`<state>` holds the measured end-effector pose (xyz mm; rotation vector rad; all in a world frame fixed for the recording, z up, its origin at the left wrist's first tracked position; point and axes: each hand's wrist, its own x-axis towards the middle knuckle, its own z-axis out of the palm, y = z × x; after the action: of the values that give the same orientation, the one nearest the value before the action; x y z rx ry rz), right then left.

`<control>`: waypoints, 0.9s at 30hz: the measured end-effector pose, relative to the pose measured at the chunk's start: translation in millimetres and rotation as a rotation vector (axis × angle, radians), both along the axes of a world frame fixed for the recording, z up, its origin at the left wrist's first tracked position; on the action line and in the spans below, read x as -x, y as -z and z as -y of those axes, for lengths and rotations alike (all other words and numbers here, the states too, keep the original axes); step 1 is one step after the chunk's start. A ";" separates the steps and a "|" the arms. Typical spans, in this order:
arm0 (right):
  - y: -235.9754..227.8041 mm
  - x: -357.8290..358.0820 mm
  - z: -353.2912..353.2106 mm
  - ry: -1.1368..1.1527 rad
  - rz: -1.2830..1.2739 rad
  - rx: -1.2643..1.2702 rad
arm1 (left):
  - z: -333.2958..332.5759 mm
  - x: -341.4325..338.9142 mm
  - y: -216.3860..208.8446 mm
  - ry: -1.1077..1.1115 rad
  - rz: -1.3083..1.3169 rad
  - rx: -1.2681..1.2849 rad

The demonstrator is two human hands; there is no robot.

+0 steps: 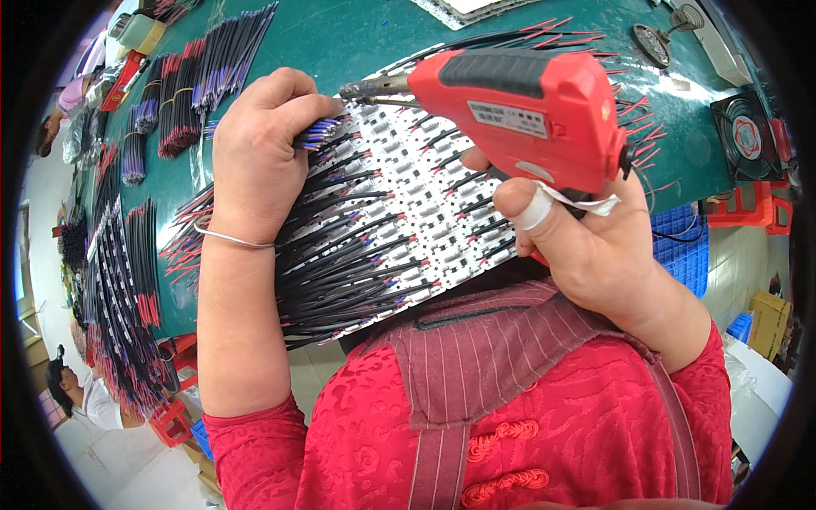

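My right hand (578, 238) grips a red and black soldering gun (518, 106), with white tape wrapped round the thumb. The gun's metal tip (374, 87) points left and reaches close to the fingertips of my left hand (262, 157). Those fingers are closed on a small bunch of wires (321, 133) with blue ends. Beneath both hands lies a white circuit board panel (442, 246) in a grid of small boards. Many black wires (340, 272) with red and blue ends are joined along its rows and stick out to both sides.
Bundles of black wires (177, 110) lie at the far left of the green table (340, 42). A soldering stand with a round dish (651, 44) is at the back right, near a black fan (746, 136). Blue crates (684, 242) stand below the right edge. A person (85, 395) is at far left.
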<state>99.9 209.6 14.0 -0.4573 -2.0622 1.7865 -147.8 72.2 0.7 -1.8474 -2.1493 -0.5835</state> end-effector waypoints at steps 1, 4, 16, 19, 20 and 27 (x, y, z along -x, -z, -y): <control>-0.4 0.2 0.3 0.000 0.001 0.000 | 0.3 0.2 0.5 0.002 0.007 -0.005; -1.8 -0.1 -0.3 0.003 0.036 -0.026 | -0.6 0.2 -0.3 0.000 0.008 0.002; 2.3 1.5 -0.7 -0.004 -0.035 -0.085 | -0.5 -0.3 -0.4 0.012 -0.023 0.014; 3.7 4.1 0.7 0.031 -0.047 -0.080 | -0.4 -0.6 -0.4 0.012 -0.034 0.019; 7.1 5.2 0.4 0.033 -0.075 -0.055 | -0.3 -0.8 -0.6 0.012 -0.033 0.020; 1.1 2.5 -0.4 0.056 -0.106 0.085 | 0.3 -2.3 -2.6 0.001 -0.067 0.041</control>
<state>97.4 210.0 12.9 -0.4295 -1.8905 1.8299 -145.4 71.9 3.3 -1.8621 -2.1325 -0.4750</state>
